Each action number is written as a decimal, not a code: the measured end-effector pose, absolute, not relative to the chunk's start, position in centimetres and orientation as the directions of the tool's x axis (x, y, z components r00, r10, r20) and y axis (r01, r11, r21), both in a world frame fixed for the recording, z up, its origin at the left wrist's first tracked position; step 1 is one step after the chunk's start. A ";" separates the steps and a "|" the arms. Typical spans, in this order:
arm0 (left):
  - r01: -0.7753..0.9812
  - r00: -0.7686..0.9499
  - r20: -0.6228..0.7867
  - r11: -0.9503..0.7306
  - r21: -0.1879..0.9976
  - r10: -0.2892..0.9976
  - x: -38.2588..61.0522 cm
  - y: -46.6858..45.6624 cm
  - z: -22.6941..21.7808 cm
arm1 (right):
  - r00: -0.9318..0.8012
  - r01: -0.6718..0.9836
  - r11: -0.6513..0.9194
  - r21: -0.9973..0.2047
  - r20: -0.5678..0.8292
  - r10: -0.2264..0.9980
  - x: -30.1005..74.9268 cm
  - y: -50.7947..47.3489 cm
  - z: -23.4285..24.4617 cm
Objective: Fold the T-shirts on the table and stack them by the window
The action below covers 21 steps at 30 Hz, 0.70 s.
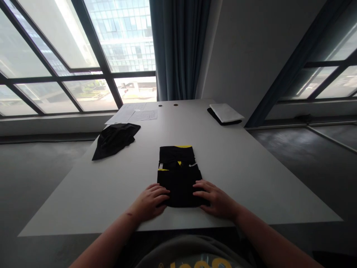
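A folded black garment with yellow trim (178,171) lies in the middle of the white table (237,167), near the front edge. My left hand (150,201) rests on its near left corner, fingers curled over the cloth edge. My right hand (214,199) lies on its near right corner, fingers bent onto the fabric. Both hands press on the near end of the garment.
A crumpled black cloth (115,138) lies at the table's left edge. Sheets of paper (134,113) sit at the far left. A white pad on a black one (225,113) sits far right. Windows and a curtain (178,48) stand behind.
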<state>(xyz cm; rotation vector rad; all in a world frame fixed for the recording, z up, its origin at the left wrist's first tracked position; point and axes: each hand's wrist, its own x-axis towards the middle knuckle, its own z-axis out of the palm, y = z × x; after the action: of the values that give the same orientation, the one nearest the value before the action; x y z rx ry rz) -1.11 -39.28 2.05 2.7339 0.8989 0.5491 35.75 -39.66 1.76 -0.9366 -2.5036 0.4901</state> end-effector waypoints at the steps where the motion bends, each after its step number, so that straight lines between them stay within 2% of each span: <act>1: 0.529 0.734 0.296 -0.788 0.315 0.611 -0.9 -39.4 1.8 | -0.669 0.530 0.707 -0.468 0.282 0.688 35.8 -39.7 1.5; 8: 0.584 0.663 0.233 -0.686 0.433 0.712 -1.1 -38.7 2.1 | -0.614 0.486 0.695 -0.530 0.359 0.703 35.6 -39.0 1.0; 11: 0.556 0.634 0.251 -0.656 0.510 0.732 -1.4 -38.5 2.3 | -0.600 0.427 0.677 -0.599 0.372 0.708 35.7 -38.7 1.3; 13: 0.568 0.573 0.261 -0.606 0.558 0.777 -1.6 -38.7 2.2 | -0.534 0.403 0.601 -0.690 0.356 0.767 35.7 -38.8 1.5; 17: 0.646 0.397 0.267 -0.475 0.598 0.878 -1.5 -39.5 2.4 | -0.293 0.397 0.317 -0.861 0.209 0.933 35.3 -39.7 1.9; 19: 0.643 0.339 0.274 -0.434 0.631 0.900 -1.0 -39.5 3.2 | -0.191 0.364 0.239 -0.900 0.179 0.965 34.7 -39.9 2.5; 21: 0.633 0.268 0.292 -0.396 0.665 0.918 -0.2 -38.8 4.4 | -0.105 0.329 0.225 -0.917 0.201 0.974 33.9 -39.4 3.4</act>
<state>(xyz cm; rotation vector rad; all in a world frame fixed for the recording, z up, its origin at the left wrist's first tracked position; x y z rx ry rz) -0.18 -38.78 4.36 2.1269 1.4030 0.9202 33.93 -39.36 3.39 -1.2508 -1.6062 0.9090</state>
